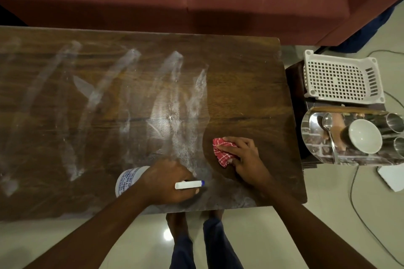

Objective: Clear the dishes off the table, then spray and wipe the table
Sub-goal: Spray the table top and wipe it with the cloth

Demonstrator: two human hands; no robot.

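White streaks of spray cover the wooden table (240, 94) from its 9 o'clock end to about the middle, and only a rounded patch at 4 o'clock looks wiped dark. If the wiping stays in that small patch, the streaks at 9 and 10 o'clock may dry into a film.

The left hand (168, 181) is wrapped round the neck of the spray bottle (129, 181), which stands at the table's 6 o'clock edge with its nozzle pointing toward 3 o'clock. A squeeze now would likely wet the cleaned patch or the other hand, and a nudge could tip the bottle off the near edge.

The right hand (242, 155) presses the red checked cloth (223, 150) flat, fingers spread over it. A long sweep toward 3 o'clock risks knocking the steel tray (310, 137) of cleared dishes on the side stand (293, 76), just beside the table.
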